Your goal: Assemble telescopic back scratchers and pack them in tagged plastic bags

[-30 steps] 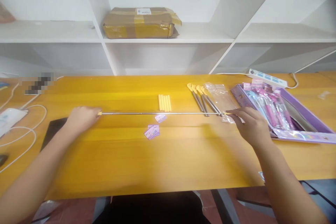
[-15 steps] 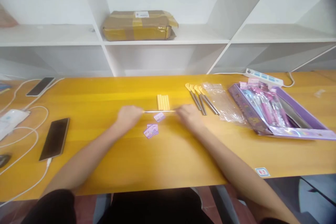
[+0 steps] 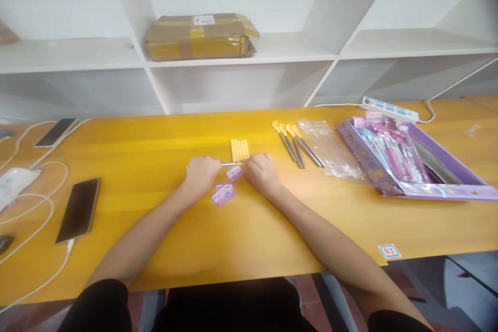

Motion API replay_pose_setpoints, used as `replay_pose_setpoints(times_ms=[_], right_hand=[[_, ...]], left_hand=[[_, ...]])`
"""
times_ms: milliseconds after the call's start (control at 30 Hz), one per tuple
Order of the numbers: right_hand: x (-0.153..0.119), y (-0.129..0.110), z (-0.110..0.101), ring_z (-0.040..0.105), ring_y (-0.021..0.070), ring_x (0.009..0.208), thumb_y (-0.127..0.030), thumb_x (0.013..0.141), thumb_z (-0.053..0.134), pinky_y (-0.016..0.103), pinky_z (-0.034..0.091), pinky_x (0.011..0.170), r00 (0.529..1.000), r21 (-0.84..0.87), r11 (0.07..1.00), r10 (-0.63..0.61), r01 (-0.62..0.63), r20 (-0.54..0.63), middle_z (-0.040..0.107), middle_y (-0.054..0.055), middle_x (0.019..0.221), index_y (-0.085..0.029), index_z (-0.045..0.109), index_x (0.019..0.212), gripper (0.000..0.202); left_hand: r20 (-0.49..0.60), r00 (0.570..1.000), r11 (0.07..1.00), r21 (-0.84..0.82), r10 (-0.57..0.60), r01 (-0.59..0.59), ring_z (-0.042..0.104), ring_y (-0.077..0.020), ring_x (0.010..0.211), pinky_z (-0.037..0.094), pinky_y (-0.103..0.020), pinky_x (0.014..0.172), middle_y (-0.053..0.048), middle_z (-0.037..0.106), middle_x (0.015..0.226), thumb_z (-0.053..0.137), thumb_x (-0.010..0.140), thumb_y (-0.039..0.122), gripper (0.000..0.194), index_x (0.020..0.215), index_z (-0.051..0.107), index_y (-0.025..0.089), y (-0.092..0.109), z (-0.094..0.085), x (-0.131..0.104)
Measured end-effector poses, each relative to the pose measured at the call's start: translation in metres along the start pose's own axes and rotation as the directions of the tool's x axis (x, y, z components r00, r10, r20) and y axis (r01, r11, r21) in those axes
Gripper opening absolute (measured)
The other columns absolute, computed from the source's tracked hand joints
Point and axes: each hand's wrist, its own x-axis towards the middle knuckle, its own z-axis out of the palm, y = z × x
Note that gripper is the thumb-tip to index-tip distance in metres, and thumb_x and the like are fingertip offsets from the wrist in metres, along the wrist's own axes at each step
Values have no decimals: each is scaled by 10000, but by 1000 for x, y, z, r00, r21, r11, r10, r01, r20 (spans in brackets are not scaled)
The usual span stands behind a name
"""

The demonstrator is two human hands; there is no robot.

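Note:
A thin silver rod lies level between my two hands; its exact kind is too small to make out. My left hand is closed around its left end, and a bit of the tip pokes out past the fist. The fingers of my right hand pinch the other end, where a small yellowish part shows. Just behind the rod several short yellow tubes lie side by side. A small purple card is right below the rod, with more overlapping purple cards nearer me.
Right of my hands lie several grey pen-like sticks with yellow tops, then clear plastic bags and a purple box of wrapped pens. Phones and white cables are at left. A power strip and shelves stand behind.
My hands have come closer together along the rod, the right one moving left and the left one moving right. Less of the rod shows between them. The view has shifted slightly.

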Motion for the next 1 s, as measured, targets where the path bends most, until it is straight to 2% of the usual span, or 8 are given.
replay_pose_setpoints(times_ms=[267,467,700,1000], right_hand=[[-1,0,-2,480,204,807,-169,1088,532,365,294,765,999,12,999,-31,31,-36,629,54,839,-197,706,1057,179],[-1,-1,-4,475,206,804,-128,1082,517,365,292,752,996,8,998,-62,63,-56,634,50,834,-196,697,1080,192],[0,-1,-5,474,206,798,-150,1082,544,364,307,755,994,3,997,-80,80,-68,639,49,832,-187,692,1065,154],[0,1,-7,488,211,819,-174,1102,508,370,294,759,996,-9,996,-84,84,13,638,53,828,-201,706,1067,203]], left_hand=[[-40,999,996,92,22,-18,792,-308,940,581,-373,809,-211,789,970,465,984,99,343,1026,804,138,-2,6,0],[-40,999,995,93,35,-31,796,-307,913,580,-369,800,-210,792,944,486,968,83,330,997,809,138,-2,9,1],[-32,999,996,87,39,-37,795,-336,924,584,-403,802,-229,789,961,469,974,93,352,1023,815,132,-3,9,3],[-42,998,995,87,52,-48,793,-331,937,581,-388,797,-224,786,954,446,997,131,363,1040,807,134,-7,17,6]])
